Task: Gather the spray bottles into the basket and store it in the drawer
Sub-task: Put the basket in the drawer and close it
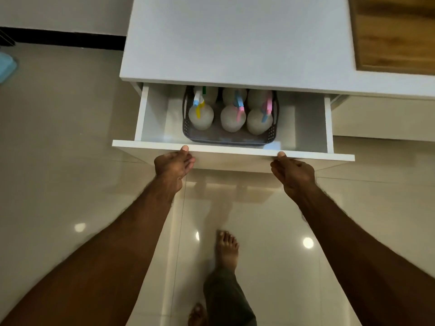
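Note:
A white drawer (155,114) stands partly pulled out under the white counter. Inside it sits a dark grey perforated basket (226,137) holding several pale spray bottles (201,118) with blue, yellow and pink triggers; the rear ones are partly hidden by the counter edge. My left hand (173,164) grips the drawer's front panel (235,152) left of centre, thumb on its top edge. My right hand (293,172) grips the same panel right of centre, thumb on top too.
The white countertop (235,43) overhangs the drawer, with a wooden board (395,34) at the far right. Glossy tiled floor lies below, where my bare feet (227,249) stand. A blue object (6,67) shows at the left edge.

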